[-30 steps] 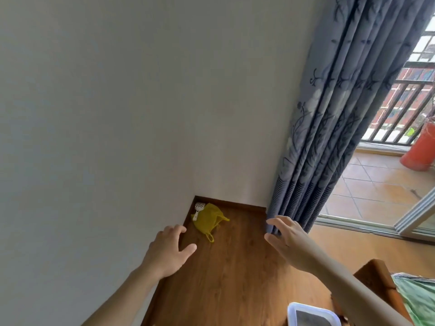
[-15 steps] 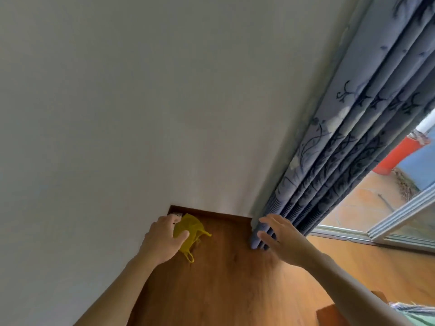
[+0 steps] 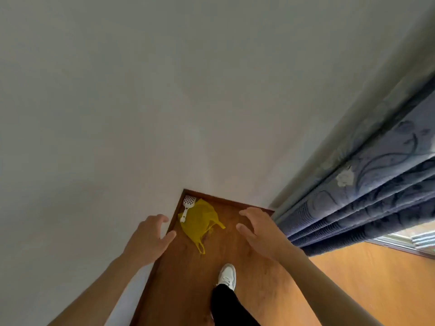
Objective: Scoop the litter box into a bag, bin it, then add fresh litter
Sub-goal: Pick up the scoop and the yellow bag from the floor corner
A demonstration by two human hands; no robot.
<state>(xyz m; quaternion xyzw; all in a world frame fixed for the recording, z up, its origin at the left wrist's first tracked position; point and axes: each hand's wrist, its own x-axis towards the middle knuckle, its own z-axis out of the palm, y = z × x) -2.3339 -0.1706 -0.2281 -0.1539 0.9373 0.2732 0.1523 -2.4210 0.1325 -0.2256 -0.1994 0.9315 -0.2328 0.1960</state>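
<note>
Left hand (image 3: 150, 236) and right hand (image 3: 256, 229) are open, empty. We judge the yellow plastic bag (image 3: 199, 223) at frame centre light, limp; pinch its handle loop.

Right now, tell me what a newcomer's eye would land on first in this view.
The yellow bag lies crumpled on the wooden floor in the corner by the wall, the brightest thing in view. A white slotted scoop rests on its far left edge, tucked into the corner. Both hands reach toward them, the left hand by the wall and the right hand near the blue curtain, each holding nothing.
</note>
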